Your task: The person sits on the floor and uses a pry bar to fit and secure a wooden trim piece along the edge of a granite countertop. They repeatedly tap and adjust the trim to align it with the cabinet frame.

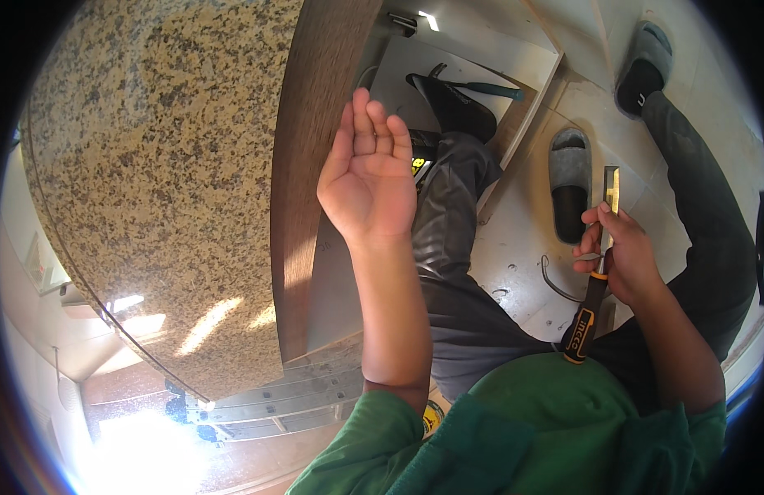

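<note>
My left hand (369, 177) is raised palm up with its fingers extended, holding nothing, beside the wooden edge of the countertop. In my right hand (631, 252) is a wood chisel (581, 328), gripped around its metal blade and neck. The flat blade end points away from me, and the black and orange handle hangs down toward my lap. A tool with a green handle (483, 88), seemingly a hammer, lies inside the white cabinet by my black-socked foot (456, 109).
A speckled granite countertop (167, 181) with a brown wooden edge (312, 165) fills the left. One grey slipper (570, 157) rests on the tiled floor; the other (648, 54) is on my right foot. A bent dark strip (557, 285) lies nearby. An aluminium ladder (291, 404) stands lower left.
</note>
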A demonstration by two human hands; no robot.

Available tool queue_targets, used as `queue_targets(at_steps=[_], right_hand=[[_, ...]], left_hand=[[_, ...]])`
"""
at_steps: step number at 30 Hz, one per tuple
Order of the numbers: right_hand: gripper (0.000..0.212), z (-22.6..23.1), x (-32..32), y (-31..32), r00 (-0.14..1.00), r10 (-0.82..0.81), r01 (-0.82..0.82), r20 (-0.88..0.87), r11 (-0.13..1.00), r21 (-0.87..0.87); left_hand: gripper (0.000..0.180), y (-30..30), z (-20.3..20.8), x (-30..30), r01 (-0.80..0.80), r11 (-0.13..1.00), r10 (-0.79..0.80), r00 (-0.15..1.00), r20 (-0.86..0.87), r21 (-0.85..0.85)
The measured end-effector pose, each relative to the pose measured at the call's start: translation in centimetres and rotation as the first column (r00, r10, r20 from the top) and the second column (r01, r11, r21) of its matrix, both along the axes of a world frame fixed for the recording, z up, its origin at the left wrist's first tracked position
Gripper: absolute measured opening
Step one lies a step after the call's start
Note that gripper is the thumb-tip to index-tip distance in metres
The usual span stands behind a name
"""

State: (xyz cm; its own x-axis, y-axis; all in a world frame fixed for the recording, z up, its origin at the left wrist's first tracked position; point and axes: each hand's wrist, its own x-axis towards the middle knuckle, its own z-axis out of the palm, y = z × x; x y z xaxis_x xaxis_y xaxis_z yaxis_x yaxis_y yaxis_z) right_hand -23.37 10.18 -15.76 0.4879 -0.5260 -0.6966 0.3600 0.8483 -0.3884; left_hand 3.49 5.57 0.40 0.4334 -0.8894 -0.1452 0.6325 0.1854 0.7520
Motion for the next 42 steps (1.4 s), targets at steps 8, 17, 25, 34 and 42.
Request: queue_targets(at_steps=[8, 17, 25, 34, 42], right_hand=[[0.037, 0.0, 0.0, 0.0, 1.000, -0.003, 0.003, 0.005, 1.000, -0.002], [0.037, 0.1, 0.0, 0.0, 1.000, -0.013, 0.013, 0.018, 1.000, -0.005], [0.037, 0.0, -0.1, 0.0, 1.000, -0.015, 0.016, 0.023, 1.000, -0.012], [0.049, 0.5, 0.0, 0.3, 0.998, -0.013, 0.016, 0.061, 0.999, -0.052], [0.054, 0.7, 2.9, 2.1, 0.980, -0.167, 0.183, 0.108, 0.970, -0.160]], left_hand=[[0.037, -2.2, -0.4, -0.5, 0.026, 1.000, -0.026, 1.000, -0.003, -0.006], [0.033, -4.2, -0.2, -1.7, 0.052, 0.999, -0.052, 0.997, 0.049, 0.006], [0.034, -5.6, -0.7, -2.2, 0.133, 0.990, -0.132, 0.991, 0.038, -0.038], [0.023, -3.2, -4.6, -3.5, 0.249, 0.960, -0.279, 0.835, 0.475, 0.126], [0.030, 11.0, -10.5, -4.2, 0.400, 0.756, -0.651, 0.542, 0.532, 0.517]])
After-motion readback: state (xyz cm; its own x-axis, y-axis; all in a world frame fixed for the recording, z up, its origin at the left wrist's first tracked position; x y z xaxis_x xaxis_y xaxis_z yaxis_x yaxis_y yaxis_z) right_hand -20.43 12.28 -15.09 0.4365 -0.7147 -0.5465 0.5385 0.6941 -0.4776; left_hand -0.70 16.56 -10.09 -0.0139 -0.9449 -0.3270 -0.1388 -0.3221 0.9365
